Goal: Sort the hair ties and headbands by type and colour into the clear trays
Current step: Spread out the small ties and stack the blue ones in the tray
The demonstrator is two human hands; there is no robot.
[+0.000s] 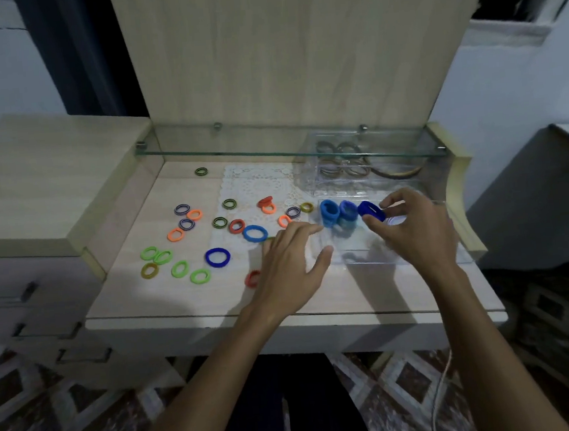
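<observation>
Out beyond my left hand (289, 261), which lies spread and flat holding nothing, soft fuzzy loose ties (199, 276) dot the smooth wood. My right hand (415, 228) pinches a dark blue tie (371, 211) between thumb and fingertips, just beside the blue ties (338, 214) standing in the glossy clear tray (376, 259). I judge it should go in upright, snug against those.

Orange tie (252, 279) half behind left hand (289, 266)
</observation>
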